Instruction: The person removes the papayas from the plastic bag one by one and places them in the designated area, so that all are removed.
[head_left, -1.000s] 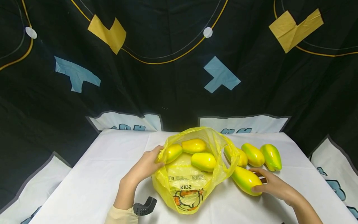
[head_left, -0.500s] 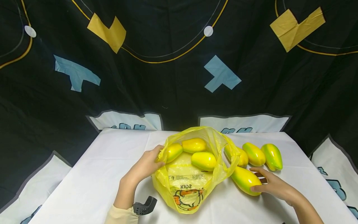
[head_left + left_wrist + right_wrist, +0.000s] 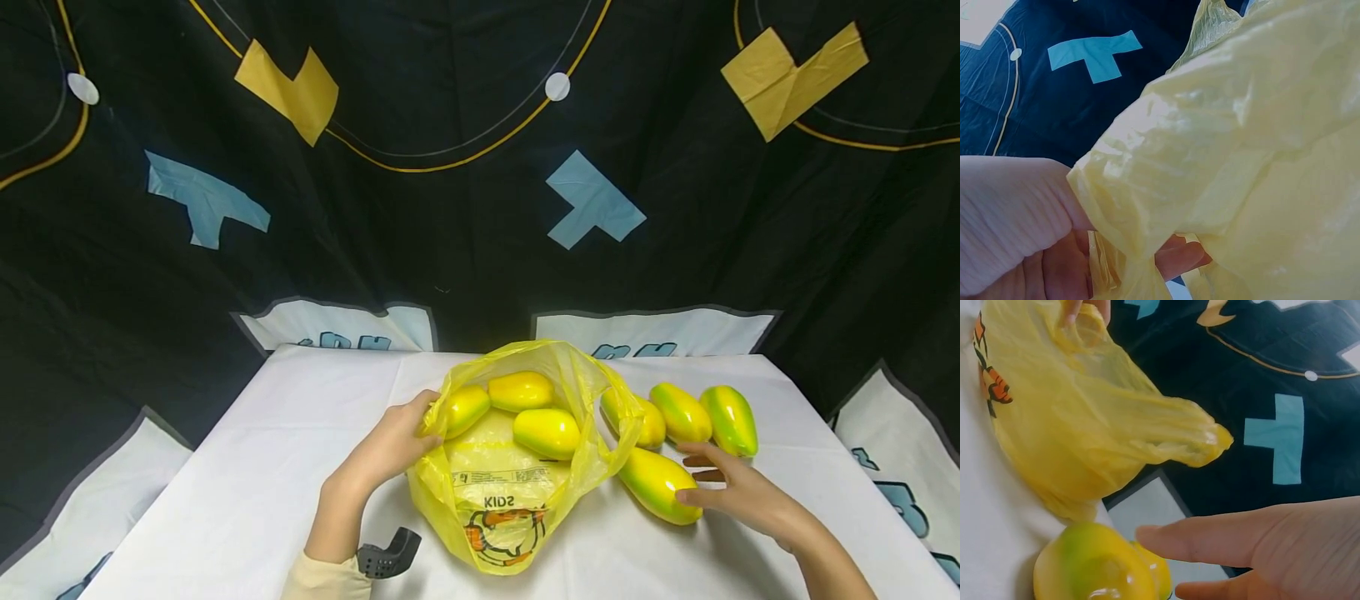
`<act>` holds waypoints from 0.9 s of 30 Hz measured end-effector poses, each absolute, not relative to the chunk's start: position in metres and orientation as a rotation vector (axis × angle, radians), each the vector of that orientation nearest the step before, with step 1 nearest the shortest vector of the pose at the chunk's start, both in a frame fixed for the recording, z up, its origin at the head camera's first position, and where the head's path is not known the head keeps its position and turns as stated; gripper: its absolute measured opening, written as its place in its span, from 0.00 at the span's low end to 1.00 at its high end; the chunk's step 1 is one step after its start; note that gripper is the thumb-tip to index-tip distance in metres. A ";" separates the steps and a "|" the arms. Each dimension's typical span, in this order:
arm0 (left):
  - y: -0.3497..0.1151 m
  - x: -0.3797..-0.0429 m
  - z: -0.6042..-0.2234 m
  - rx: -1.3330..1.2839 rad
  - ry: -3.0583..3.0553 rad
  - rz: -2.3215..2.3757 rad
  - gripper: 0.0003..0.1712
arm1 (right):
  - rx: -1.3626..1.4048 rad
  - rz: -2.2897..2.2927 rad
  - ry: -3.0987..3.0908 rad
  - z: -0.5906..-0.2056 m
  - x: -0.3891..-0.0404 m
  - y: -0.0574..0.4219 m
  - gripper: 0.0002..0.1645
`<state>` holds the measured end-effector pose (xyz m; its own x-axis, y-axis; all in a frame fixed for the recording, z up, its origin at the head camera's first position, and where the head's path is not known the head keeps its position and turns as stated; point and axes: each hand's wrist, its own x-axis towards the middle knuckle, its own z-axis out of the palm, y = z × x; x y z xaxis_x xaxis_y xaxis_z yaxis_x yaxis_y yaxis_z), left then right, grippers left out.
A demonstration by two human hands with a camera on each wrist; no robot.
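My left hand grips the left rim of a yellow plastic bag, which stands with its mouth open. In the left wrist view, bunched bag film runs between thumb and fingers. Three yellow-green papayas lie inside, one a papaya at the right. My right hand is beside a larger papaya lying on the table to the right of the bag. Its fingers are spread and nearly straight, with the thumb tip at the fruit's near end. In the right wrist view, the thumb extends over that papaya.
Behind the larger papaya, three more papayas lie in a row, among them a middle papaya and a greener papaya. The leftmost is partly behind the bag's handle. A white cloth covers the table; a dark patterned curtain hangs behind.
My right hand has loosened from the larger papaya and shifted slightly right, its fingers now straighter. The left hand and the bag have stayed in place.
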<state>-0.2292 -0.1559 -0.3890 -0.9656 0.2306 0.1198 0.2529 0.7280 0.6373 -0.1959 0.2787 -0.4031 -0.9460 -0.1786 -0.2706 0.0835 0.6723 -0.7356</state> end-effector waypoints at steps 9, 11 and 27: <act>-0.156 -0.229 -0.388 -0.411 -2.893 -1.054 0.28 | -0.040 -1.160 2.659 -0.387 -0.191 0.276 0.46; -0.156 -0.229 -0.388 -0.415 -2.892 -1.053 0.28 | -0.058 -1.173 2.693 -0.383 -0.188 0.274 0.45; -0.157 -0.229 -0.388 -0.433 -2.883 -1.052 0.28 | -0.436 -1.513 2.823 -0.335 -0.180 0.227 0.31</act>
<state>-0.2289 -0.1572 -0.3879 -0.9600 0.2456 0.1342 0.2743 0.7307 0.6252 -0.1801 0.2267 -0.3348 -0.9595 -0.1926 0.2056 -0.2778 0.5262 -0.8037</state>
